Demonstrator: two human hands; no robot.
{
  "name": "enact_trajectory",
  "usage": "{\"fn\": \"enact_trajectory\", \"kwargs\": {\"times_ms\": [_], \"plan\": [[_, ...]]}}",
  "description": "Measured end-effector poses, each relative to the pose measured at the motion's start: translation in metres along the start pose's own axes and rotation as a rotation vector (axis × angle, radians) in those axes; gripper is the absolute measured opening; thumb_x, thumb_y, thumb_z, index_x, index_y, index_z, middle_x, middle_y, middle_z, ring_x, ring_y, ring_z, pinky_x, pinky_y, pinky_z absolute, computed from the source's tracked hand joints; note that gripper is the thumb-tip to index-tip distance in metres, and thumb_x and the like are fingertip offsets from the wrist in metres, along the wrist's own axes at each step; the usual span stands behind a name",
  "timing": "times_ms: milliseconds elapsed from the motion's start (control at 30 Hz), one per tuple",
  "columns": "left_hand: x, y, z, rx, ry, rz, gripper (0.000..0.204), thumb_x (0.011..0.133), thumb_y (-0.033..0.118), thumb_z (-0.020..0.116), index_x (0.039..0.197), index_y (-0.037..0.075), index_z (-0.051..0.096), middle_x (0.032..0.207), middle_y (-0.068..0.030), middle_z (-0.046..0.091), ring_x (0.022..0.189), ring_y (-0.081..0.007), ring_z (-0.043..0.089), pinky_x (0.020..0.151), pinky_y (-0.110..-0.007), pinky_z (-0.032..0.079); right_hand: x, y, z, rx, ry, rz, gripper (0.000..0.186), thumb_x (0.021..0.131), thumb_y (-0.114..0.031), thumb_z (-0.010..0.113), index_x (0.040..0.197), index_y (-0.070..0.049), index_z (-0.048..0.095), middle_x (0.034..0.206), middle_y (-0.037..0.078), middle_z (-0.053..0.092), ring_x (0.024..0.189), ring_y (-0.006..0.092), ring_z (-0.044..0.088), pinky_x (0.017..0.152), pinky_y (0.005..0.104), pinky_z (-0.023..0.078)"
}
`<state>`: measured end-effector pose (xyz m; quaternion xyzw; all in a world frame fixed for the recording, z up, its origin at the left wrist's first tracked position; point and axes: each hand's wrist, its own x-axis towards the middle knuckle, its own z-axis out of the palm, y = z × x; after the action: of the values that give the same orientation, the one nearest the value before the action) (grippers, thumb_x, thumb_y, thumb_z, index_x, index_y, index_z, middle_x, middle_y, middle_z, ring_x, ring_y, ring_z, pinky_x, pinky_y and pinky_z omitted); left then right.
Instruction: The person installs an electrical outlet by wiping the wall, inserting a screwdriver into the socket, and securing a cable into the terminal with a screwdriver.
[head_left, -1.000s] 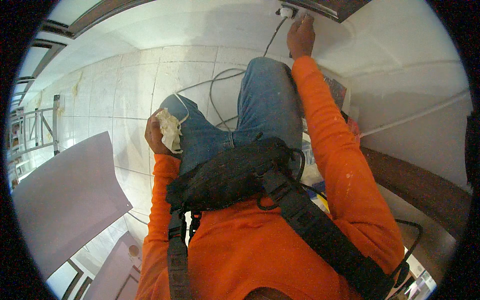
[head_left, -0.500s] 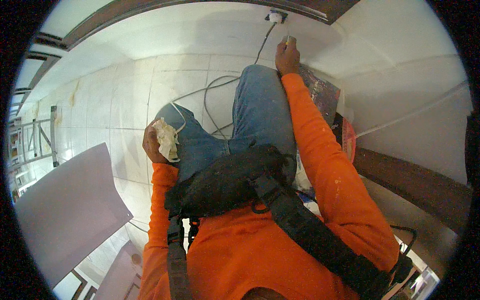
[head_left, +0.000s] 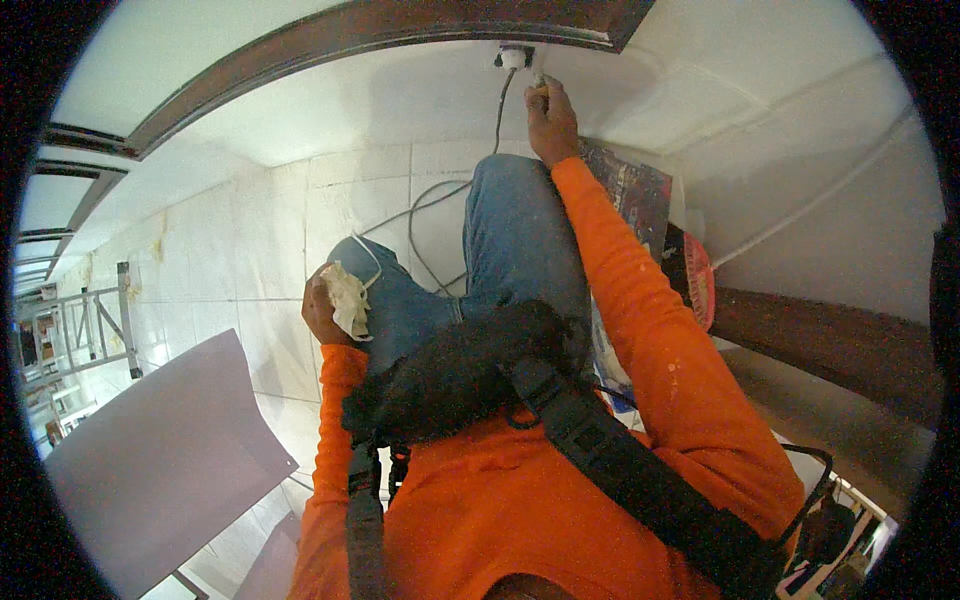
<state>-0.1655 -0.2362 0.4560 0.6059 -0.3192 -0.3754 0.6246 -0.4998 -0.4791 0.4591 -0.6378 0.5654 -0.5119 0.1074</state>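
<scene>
While left hand (head_left: 318,310) holds pale wad (head_left: 347,298) — right hand (head_left: 553,122) grips tool (head_left: 540,81)

Right arm (head_left: 650,300) stretched forward, right hand (head_left: 553,122) curled, left hand (head_left: 322,308) cupped near knee (head_left: 358,258)

1 mauve panel (head_left: 165,460) lower left, near metal frame (head_left: 128,320); brown board (head_left: 820,345) right.
</scene>
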Motion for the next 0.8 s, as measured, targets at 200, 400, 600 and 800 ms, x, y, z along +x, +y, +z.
{"fn": "enact_trajectory", "kwargs": {"times_ms": [200,400,600,800], "plan": [[0.005,-0.004,-0.011,0.154,-0.001,0.123,0.044,0.092,0.036,0.039,0.1,-0.001,0.06,0.091,-0.0101,0.062,0.079,-0.0184,0.06,0.071,-0.03,0.05,-0.001,-0.035,0.001,0.063,0.024,0.109,0.038,0.088,-0.024,0.047,0.119,-0.001,0.047,0.111,0.022,0.054,0.103,0.0366,0.052,0.091,0.041,0.04],[0.006,0.002,-0.004,0.308,-0.037,0.227,0.045,0.092,0.037,0.038,0.098,-0.003,0.06,0.091,-0.0105,0.061,0.078,-0.019,0.059,0.071,-0.031,0.05,0.002,-0.04,-0.015,-0.035,-0.011,-0.009,0.039,0.082,-0.019,0.051,0.115,0.0,0.043,0.097,0.025,0.055,0.093,0.0399,0.052,0.083,0.0456,0.041],[0.058,-0.054,-0.018,-0.043,0.366,0.058,0.045,0.092,0.035,0.038,0.118,-0.001,0.044,0.102,-0.0147,0.055,0.085,-0.025,0.058,0.072,-0.034,0.05,0.009,-0.069,-0.025,0.017,-0.112,0.407,0.029,0.082,-0.017,0.052,0.098,0.003,0.04,0.096,0.029,0.051,0.094,0.0407,0.051,0.083,0.0449,0.041],[0.121,-0.18,-0.121,0.998,0.07,0.027,0.042,0.091,0.038,0.039,0.117,0.007,0.05,0.112,-0.0216,0.054,0.099,-0.0313,0.056,0.085,-0.042,0.046,-0.036,-0.077,0.038,0.196,0.168,0.194,0.028,0.084,-0.01,0.05,0.109,0.002,0.043,0.097,0.021,0.053,0.09,0.0346,0.053,0.083,0.0399,0.042]]}}
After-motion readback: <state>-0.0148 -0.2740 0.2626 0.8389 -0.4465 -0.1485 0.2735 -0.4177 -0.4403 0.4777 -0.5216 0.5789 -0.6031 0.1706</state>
